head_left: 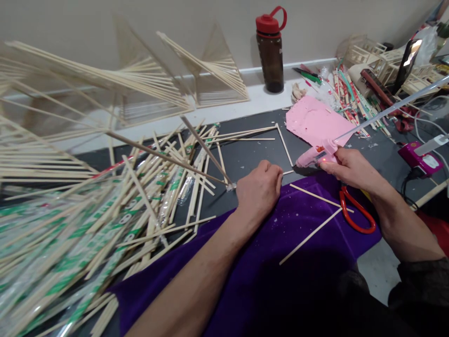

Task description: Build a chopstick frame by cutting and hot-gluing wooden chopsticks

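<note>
My right hand (352, 166) is wrapped round a pink glue gun (315, 153), its nozzle at the corner where two thin sticks meet. A long clear glue stick (386, 111) juts from the gun's back. My left hand (258, 189) is closed, knuckles up, on a thin stick (288, 172) whose end shows to the right of the fingers. That stick's end lies near the lower end of a slanting stick (284, 145), part of a frame on the dark table (245, 157). Two darker sticks (206, 149) rise from a corner beside my left hand.
Loose and wrapped sticks (140, 210) heap at left, below stick structures (210, 75). A bottle (270, 56) and pink sheet (315, 119) stand and lie behind. Red-handled scissors (356, 210) and crossed sticks (310, 236) rest on purple cloth (266, 262). A magenta box (423, 159) sits right.
</note>
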Tool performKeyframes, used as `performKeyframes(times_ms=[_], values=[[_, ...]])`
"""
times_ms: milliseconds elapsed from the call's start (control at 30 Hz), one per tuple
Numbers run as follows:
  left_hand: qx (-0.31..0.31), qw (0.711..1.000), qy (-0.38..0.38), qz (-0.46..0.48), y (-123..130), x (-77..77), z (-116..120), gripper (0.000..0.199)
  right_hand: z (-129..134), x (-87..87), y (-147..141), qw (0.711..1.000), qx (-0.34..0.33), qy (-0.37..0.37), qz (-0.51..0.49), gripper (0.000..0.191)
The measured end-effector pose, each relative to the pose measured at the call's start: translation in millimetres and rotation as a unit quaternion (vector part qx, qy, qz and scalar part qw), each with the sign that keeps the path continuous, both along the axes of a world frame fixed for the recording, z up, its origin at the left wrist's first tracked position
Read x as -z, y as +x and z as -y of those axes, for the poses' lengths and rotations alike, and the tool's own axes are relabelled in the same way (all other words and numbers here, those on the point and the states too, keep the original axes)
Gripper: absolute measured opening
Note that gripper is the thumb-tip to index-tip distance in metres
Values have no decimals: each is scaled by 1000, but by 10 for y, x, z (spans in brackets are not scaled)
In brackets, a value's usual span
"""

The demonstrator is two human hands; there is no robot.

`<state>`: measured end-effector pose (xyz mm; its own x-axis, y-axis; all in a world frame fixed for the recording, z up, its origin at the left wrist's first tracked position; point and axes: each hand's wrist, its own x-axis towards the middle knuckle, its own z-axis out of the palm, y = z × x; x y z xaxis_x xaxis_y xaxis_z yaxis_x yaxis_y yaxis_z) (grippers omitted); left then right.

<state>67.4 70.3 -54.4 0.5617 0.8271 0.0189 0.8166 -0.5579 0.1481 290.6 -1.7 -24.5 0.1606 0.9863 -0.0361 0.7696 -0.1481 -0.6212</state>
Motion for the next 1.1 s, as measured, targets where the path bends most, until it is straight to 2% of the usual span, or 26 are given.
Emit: performKeyframes(times_ms=[1100], values=[[11, 1000, 9, 8, -7, 25, -9, 32, 30, 9, 33, 1000, -11, 2, -27, 37]])
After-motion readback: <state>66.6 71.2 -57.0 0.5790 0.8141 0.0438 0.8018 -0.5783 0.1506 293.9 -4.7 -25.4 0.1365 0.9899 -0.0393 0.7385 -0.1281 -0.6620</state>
